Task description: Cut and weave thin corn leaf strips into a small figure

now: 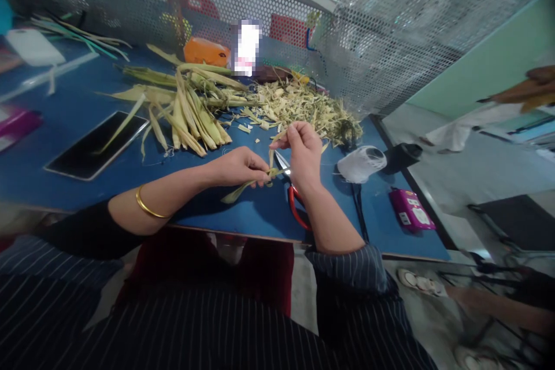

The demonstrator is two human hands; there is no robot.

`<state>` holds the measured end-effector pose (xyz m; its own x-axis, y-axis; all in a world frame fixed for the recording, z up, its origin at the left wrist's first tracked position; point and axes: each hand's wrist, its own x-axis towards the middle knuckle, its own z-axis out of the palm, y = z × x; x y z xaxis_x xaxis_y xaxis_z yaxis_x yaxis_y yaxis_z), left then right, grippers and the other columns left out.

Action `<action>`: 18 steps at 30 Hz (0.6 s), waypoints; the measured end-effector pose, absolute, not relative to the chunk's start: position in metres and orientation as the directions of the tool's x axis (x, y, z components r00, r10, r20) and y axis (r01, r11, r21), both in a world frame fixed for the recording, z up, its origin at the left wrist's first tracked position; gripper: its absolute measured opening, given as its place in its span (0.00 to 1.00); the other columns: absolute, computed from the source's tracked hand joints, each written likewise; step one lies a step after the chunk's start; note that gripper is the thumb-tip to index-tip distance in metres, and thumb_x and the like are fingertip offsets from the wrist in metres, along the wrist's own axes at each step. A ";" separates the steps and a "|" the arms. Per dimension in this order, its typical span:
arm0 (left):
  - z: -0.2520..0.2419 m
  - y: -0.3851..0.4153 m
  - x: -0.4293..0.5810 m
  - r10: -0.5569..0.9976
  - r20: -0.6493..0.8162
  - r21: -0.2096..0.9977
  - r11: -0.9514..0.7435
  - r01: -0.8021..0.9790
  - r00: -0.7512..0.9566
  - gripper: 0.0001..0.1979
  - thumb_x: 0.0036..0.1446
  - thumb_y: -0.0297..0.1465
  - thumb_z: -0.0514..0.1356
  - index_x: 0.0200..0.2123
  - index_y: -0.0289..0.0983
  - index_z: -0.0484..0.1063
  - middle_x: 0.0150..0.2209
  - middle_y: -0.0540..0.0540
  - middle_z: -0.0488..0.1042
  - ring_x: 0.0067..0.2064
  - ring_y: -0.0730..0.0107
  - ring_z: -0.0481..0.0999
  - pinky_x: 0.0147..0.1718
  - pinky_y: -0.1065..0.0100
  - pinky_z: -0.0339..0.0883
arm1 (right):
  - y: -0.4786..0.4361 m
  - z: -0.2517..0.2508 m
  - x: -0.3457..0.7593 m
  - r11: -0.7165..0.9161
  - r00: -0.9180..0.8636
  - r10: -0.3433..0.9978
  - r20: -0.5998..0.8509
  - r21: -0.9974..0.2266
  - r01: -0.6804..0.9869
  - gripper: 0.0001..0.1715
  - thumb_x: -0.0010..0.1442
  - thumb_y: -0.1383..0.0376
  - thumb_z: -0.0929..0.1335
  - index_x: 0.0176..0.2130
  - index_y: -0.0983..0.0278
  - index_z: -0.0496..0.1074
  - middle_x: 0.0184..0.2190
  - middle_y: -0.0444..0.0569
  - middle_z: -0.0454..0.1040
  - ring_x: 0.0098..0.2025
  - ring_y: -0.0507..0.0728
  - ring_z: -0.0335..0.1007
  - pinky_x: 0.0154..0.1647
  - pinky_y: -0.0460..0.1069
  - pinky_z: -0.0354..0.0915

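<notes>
My left hand (240, 166) is closed round a folded yellow-green leaf strip (243, 188) just above the blue table (60, 110). My right hand (303, 153) pinches the upper end of the same strip between thumb and fingers. Red-handled scissors (291, 193) lie on the table under my right wrist, blades pointing toward the strip. A bundle of long leaf strips (191, 110) lies beyond my left hand. A heap of cut leaf scraps (303, 105) lies beyond my right hand.
A phone (93, 147) lies face up at the left with a strip across it. A white cup-like object (362, 163), a black cable and a pink box (411, 209) sit at the right near the table edge. Perforated metal screens (390, 23) stand behind. An orange object (206, 51) rests at the back.
</notes>
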<state>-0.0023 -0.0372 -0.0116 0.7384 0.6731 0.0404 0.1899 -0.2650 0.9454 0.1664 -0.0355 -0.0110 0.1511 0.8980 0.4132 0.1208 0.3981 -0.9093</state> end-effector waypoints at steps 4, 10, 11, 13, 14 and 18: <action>-0.010 -0.042 0.002 0.773 0.003 0.948 -0.205 0.245 0.634 0.14 0.52 0.36 0.62 0.18 0.35 0.75 0.17 0.48 0.71 0.20 0.74 0.68 0.22 0.73 0.62 | -0.040 -0.008 0.165 0.422 0.085 0.894 0.441 -0.890 0.172 0.14 0.64 0.53 0.63 0.33 0.60 0.62 0.25 0.40 0.68 0.26 0.49 0.72 0.33 0.47 0.68; -0.009 -0.045 0.003 0.762 -0.034 0.952 -0.172 0.253 0.646 0.11 0.48 0.32 0.63 0.17 0.35 0.76 0.17 0.47 0.72 0.19 0.74 0.68 0.21 0.73 0.62 | -0.041 -0.010 0.164 0.492 0.082 0.858 0.506 -0.858 0.147 0.14 0.66 0.52 0.60 0.35 0.59 0.60 0.25 0.40 0.69 0.26 0.50 0.72 0.34 0.48 0.69; -0.010 -0.045 0.003 0.767 -0.033 0.951 -0.173 0.256 0.641 0.11 0.48 0.32 0.64 0.17 0.35 0.76 0.17 0.47 0.73 0.19 0.74 0.68 0.21 0.73 0.62 | -0.041 -0.009 0.164 0.506 0.059 0.854 0.517 -0.851 0.142 0.13 0.67 0.53 0.60 0.36 0.59 0.60 0.26 0.40 0.69 0.27 0.50 0.72 0.35 0.48 0.69; -0.009 -0.044 0.002 0.797 -0.018 0.952 -0.170 0.254 0.604 0.09 0.47 0.32 0.64 0.19 0.35 0.77 0.18 0.47 0.73 0.19 0.74 0.68 0.22 0.73 0.62 | -0.040 -0.008 0.165 0.531 0.002 0.842 0.540 -0.829 0.174 0.11 0.67 0.54 0.60 0.38 0.59 0.61 0.27 0.42 0.71 0.30 0.51 0.73 0.38 0.49 0.69; -0.008 -0.043 0.002 0.820 -0.003 0.956 -0.165 0.242 0.573 0.09 0.47 0.32 0.64 0.19 0.35 0.77 0.18 0.47 0.73 0.20 0.74 0.69 0.22 0.72 0.63 | -0.040 -0.007 0.166 0.541 -0.017 0.834 0.551 -0.811 0.222 0.10 0.67 0.55 0.60 0.41 0.59 0.62 0.29 0.42 0.72 0.31 0.52 0.73 0.39 0.50 0.69; 0.000 -0.040 -0.002 0.903 0.029 0.976 -0.118 0.183 0.429 0.09 0.47 0.33 0.64 0.20 0.35 0.78 0.19 0.48 0.73 0.21 0.76 0.67 0.22 0.73 0.61 | -0.040 -0.001 0.174 0.547 -0.115 0.782 0.613 -0.585 0.599 0.14 0.66 0.57 0.62 0.49 0.59 0.64 0.35 0.46 0.75 0.38 0.54 0.73 0.47 0.54 0.64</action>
<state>-0.0016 -0.0397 0.0003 0.4287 0.9030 0.0290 0.1827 -0.1182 0.9760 0.1742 -0.0400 -0.0011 -0.1149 0.7817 0.6129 0.5988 0.5469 -0.5852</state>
